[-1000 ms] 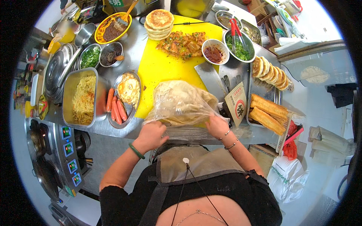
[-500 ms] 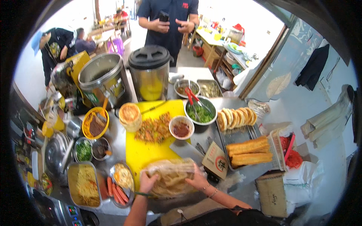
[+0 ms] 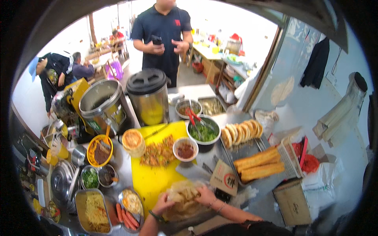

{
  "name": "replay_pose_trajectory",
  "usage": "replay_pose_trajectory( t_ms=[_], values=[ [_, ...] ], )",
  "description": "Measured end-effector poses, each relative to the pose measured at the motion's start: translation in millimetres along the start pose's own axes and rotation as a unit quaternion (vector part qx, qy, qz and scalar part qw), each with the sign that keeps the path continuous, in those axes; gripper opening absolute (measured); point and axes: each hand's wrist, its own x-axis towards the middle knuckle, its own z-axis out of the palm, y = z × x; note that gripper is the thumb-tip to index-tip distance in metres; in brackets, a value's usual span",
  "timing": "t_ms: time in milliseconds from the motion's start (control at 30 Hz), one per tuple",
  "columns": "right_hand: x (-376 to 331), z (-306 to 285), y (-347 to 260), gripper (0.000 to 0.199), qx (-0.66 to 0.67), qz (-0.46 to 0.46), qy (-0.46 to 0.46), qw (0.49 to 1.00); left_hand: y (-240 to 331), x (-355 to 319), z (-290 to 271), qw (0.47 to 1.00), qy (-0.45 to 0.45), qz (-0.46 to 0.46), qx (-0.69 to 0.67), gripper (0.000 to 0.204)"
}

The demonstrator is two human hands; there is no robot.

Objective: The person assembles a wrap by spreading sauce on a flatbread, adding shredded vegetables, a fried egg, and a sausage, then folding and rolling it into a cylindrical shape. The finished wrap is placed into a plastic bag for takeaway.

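Note:
A clear, crinkled plastic bag (image 3: 184, 203) with tan, thin folded sheets showing in it lies at the near edge of the yellow cutting board (image 3: 151, 179). My left hand (image 3: 162, 203) grips its left side, fingers closed on the plastic. At the right, my right hand (image 3: 205, 195) pinches its upper edge. What the tan sheets are, I cannot make out. Beyond the bag, chopped browned food (image 3: 157, 152) is spread on the board, beside a stack of round flatbreads (image 3: 134, 142) and a white bowl of red-brown sauce (image 3: 185, 150).
Right of the board stand a printed brown paper packet (image 3: 223, 177) and a tray with fried dough sticks (image 3: 260, 164) and round breads (image 3: 242, 133). At left are a noodle tray (image 3: 94, 210), sausages (image 3: 126, 217) and an orange sauce bowl (image 3: 100, 150). Across the counter stands a person (image 3: 161, 39).
The view has tilted up, so the counter sits lower. My hands have come a little closer together, and the bag is bunched up more between them.

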Motion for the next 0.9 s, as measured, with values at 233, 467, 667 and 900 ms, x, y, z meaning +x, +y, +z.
replay_pose_trajectory(
  t_ms=[233,467,667,900],
  values=[
    [-10.7,-6.3,-4.9,0.047,-0.052,-0.094,0.061,0.992,33.8,10.9,7.0,0.987,0.01,-0.049,-0.154,0.042],
    [-7.3,-7.8,13.8,0.044,0.374,0.047,-0.114,0.919,58.4,15.6,18.4,0.958,0.001,-0.132,-0.254,0.047],
    [-0.1,-42.1,-41.3,0.049,0.712,0.087,-0.127,0.685,22.2,-32.9,2.2,0.863,-0.071,-0.029,-0.499,0.07],
    [15.3,28.0,26.9,0.036,0.778,0.193,-0.087,0.592,23.0,-79.5,72.6,0.83,0.083,-0.003,-0.551,0.081]
  ],
)
